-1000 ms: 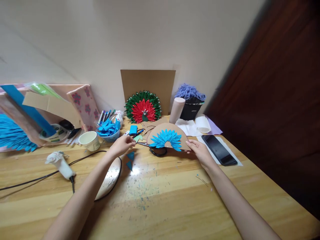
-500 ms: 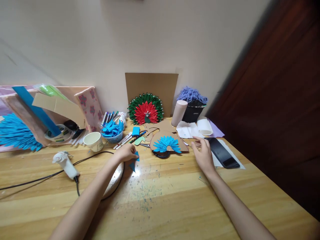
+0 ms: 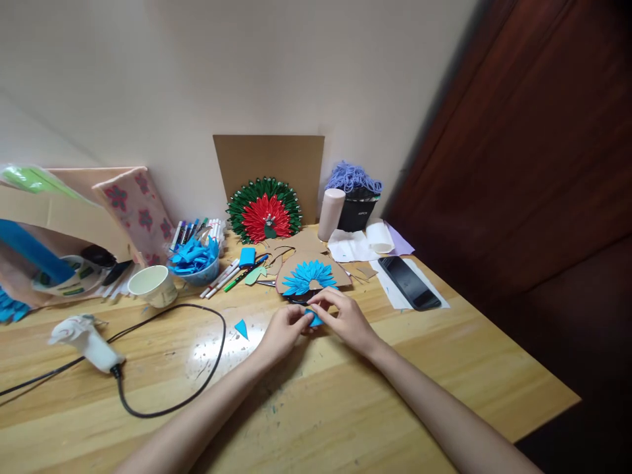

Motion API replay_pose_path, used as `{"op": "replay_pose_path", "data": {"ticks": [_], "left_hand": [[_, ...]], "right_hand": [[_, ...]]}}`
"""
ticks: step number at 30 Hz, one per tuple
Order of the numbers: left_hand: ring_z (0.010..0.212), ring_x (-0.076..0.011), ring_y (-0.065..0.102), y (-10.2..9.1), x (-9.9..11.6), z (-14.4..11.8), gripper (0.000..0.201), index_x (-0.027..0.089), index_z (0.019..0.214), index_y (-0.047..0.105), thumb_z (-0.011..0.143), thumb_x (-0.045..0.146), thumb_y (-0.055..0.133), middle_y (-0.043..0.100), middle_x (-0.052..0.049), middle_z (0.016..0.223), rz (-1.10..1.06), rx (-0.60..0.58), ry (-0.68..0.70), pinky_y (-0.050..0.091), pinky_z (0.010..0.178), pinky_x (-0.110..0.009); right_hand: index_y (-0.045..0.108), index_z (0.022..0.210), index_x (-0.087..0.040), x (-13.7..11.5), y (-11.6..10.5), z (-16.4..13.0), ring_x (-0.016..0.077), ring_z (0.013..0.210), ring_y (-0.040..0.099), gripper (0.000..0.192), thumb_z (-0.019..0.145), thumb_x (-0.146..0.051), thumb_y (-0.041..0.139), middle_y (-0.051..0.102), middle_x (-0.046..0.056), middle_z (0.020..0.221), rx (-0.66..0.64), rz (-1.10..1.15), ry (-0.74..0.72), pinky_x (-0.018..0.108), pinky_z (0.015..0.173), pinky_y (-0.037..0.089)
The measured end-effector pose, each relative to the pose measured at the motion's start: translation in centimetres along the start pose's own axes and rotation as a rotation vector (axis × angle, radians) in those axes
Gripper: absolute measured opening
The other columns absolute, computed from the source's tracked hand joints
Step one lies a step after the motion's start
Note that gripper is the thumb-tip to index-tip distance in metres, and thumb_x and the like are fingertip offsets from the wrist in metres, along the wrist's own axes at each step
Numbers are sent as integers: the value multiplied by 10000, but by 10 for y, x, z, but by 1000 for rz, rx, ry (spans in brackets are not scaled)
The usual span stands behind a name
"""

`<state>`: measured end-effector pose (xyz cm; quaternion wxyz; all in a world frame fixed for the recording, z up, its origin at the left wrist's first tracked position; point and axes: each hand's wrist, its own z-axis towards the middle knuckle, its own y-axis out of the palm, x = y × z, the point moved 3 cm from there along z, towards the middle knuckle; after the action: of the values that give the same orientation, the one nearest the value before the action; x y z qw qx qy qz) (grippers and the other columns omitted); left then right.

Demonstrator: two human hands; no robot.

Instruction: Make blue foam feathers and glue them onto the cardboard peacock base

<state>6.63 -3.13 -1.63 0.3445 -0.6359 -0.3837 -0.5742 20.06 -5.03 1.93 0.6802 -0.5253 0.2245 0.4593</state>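
Both hands meet over the middle of the tabletop [image 3: 345, 395], and between them sits a small blue paper piece [image 3: 313, 318]. The left hand [image 3: 284, 330] pinches its near-left end with fingertips closed on it; the right hand [image 3: 345, 319] curls over from the other side, thumb and fingers also closed on the same piece. So the paper lies right inside both grips, its long axis running roughly left to right from one hand to the other, though the fingers hide most of its outline.

Just beyond the grips, touching distance away, lies the cardboard half-disc [image 3: 316, 271] with its fan of blue petals [image 3: 309, 276]; a dark loop, perhaps scissor handles, peeks out under its near edge. The right hand is the nearer of the two to that fan.

Off to the left of the left grip, well apart, a loose blue triangle [image 3: 241, 328] rests alone on the wood. Farther left, the glue gun [image 3: 86, 334] lies on its side with its black cord [image 3: 197, 388] looping toward the hands.
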Motion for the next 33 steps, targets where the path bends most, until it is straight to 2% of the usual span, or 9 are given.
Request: {"op": "replay_pose_path", "data": {"ticks": [3,8,22,25,29,33], "left_hand": [[641,-139,555,-1,2,-1,308,117,720,601,739,423,573,591,-37,672,-5,35,55,440,625,-245],[662,-138,555,-1,2,-2,295,116,755,612,761,406,558,598,-40,706,-11,8,70,450,641,-247],[633,-119,508,-7,-3,-4,208,129,748,630,752,284,492,579,-18,669,-92,43,83,423,614,-215],[659,-124,524,-7,-5,-4,228,130,805,641,756,299,497,592,-28,716,-157,35,80,433,627,-219],[647,-127,537,-6,-5,-4,256,119,828,636,764,342,528,591,-32,696,-131,19,78,446,633,-229],[632,-126,546,-4,-4,-4,284,120,876,624,796,363,502,596,-30,691,-94,24,80,458,621,-234]], "right_hand": [[620,840,-183,3,-1,0,125,684,546,129,829,-245,508,588,40,823,-22,-25,-3,227,586,460],[618,874,-189,4,2,-1,124,683,544,120,823,-206,511,587,46,852,-16,-53,-56,245,615,463],[610,936,-207,1,6,-5,187,851,563,178,844,-153,468,612,66,875,-19,-251,-305,315,752,458],[609,963,-213,1,7,-5,193,854,564,194,846,-159,464,618,71,888,-25,-264,-319,329,757,465],[617,963,-213,0,7,-5,199,863,565,198,840,-166,470,624,78,897,-28,-255,-315,345,767,468],[619,949,-210,1,4,-4,181,802,583,177,835,-197,485,628,70,885,8,-161,-215,324,736,483]]}}
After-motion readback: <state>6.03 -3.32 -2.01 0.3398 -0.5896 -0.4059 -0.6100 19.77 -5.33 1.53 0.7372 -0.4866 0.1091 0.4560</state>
